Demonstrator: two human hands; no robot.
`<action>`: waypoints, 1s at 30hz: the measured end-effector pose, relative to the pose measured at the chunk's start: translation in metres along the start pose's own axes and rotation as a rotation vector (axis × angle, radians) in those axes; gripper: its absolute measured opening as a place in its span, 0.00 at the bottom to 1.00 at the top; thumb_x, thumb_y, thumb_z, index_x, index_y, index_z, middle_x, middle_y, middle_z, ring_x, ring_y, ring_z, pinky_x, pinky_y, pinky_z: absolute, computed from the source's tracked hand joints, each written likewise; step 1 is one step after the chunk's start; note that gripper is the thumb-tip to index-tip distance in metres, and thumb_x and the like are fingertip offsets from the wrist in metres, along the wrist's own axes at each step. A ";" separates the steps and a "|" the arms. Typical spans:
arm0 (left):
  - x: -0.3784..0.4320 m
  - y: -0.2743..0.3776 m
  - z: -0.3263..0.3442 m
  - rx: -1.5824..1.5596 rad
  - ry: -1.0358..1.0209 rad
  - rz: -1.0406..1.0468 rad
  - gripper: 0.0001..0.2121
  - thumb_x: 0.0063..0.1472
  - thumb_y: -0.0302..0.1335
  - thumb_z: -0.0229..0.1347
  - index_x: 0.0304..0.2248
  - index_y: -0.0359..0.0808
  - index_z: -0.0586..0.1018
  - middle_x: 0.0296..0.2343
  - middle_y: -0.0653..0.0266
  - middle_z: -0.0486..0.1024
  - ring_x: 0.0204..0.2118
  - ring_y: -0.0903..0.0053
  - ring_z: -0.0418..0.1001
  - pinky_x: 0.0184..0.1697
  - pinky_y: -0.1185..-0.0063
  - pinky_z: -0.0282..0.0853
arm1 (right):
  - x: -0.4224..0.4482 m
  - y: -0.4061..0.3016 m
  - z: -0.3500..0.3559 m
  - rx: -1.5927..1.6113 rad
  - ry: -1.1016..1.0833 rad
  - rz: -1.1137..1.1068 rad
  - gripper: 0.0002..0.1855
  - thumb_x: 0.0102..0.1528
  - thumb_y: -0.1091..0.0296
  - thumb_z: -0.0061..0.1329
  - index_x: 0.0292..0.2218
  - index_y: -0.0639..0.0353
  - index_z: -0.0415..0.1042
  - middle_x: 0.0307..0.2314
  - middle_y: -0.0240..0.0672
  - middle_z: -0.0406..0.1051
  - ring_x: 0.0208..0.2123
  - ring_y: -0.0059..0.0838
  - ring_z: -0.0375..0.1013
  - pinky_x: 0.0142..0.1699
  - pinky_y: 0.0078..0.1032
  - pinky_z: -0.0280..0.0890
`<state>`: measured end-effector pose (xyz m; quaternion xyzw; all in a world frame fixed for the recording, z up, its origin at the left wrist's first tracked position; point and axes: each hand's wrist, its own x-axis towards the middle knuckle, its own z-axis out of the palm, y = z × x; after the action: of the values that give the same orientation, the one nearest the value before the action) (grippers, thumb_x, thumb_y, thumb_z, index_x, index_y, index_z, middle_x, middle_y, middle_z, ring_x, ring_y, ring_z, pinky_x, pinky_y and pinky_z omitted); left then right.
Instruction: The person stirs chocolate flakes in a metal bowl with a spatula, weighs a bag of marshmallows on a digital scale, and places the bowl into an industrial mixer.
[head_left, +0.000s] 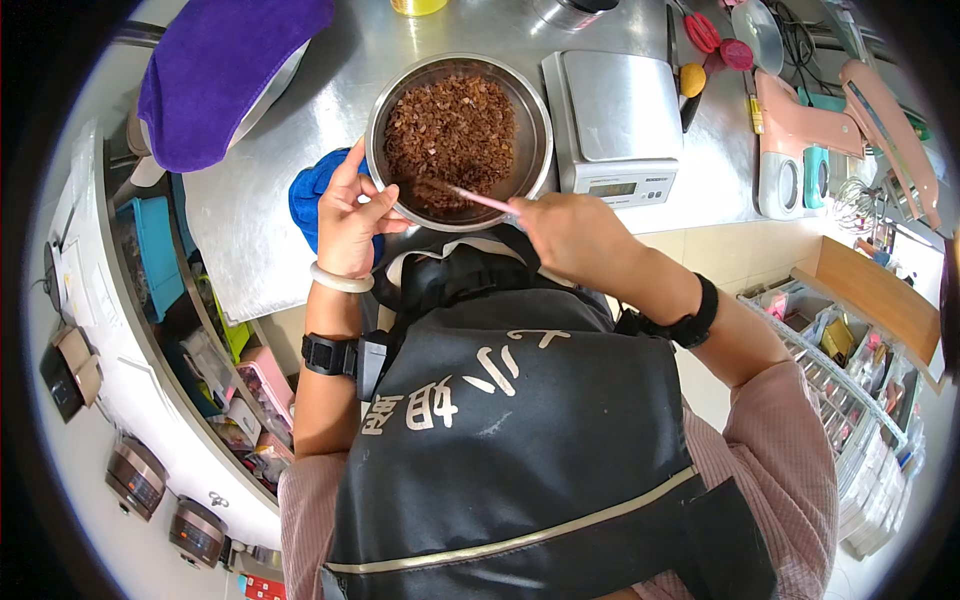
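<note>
In front of me a round stainless-steel bowl (535, 161) holds a layer of brown flaky crumbs (454, 124). My left hand (356, 199) grips the bowl's left rim, thumb on top and fingers around the outside. The pink handle of a utensil (486, 200) is held in my right hand (574, 232) over the bowl's lower right rim. Its head dips into the crumbs near the front of the bowl and is partly hidden, so its kind is unclear. A blue cloth (309, 196) lies behind my left hand.
A digital kitchen scale (621, 112) stands close at the bowl's right. At upper left a purple towel (217, 82) covers a metal bowl (274, 88). Pink hand mixers (802, 124), red-handled scissors (700, 31) and a whisk (856, 201) lie right on the steel table (247, 259).
</note>
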<state>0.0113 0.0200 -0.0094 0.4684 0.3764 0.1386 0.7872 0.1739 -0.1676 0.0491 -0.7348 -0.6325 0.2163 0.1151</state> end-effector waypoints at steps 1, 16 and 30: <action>0.000 0.001 0.001 0.001 -0.003 0.000 0.29 0.49 0.13 0.52 0.52 0.38 0.61 0.20 0.73 0.65 0.21 0.80 0.73 0.21 0.86 0.74 | 0.000 0.002 0.004 -0.001 0.002 0.003 0.12 0.49 0.74 0.39 0.35 0.68 0.69 0.15 0.42 0.66 0.17 0.37 0.67 0.22 0.29 0.63; 0.001 0.004 0.003 0.004 -0.012 0.011 0.28 0.50 0.14 0.52 0.52 0.38 0.62 0.18 0.73 0.65 0.18 0.82 0.72 0.20 0.87 0.73 | 0.012 0.033 0.017 -0.232 0.077 0.140 0.11 0.52 0.70 0.40 0.32 0.68 0.69 0.16 0.42 0.66 0.17 0.39 0.67 0.22 0.31 0.63; -0.001 -0.001 -0.007 0.071 -0.027 0.032 0.28 0.52 0.16 0.51 0.53 0.37 0.59 0.20 0.71 0.70 0.20 0.82 0.73 0.21 0.87 0.72 | 0.011 0.036 -0.015 -0.194 0.068 0.278 0.14 0.48 0.72 0.39 0.37 0.65 0.69 0.18 0.40 0.68 0.20 0.37 0.70 0.24 0.31 0.65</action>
<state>0.0058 0.0234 -0.0123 0.5039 0.3629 0.1311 0.7728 0.2138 -0.1617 0.0445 -0.8298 -0.5384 0.1432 0.0339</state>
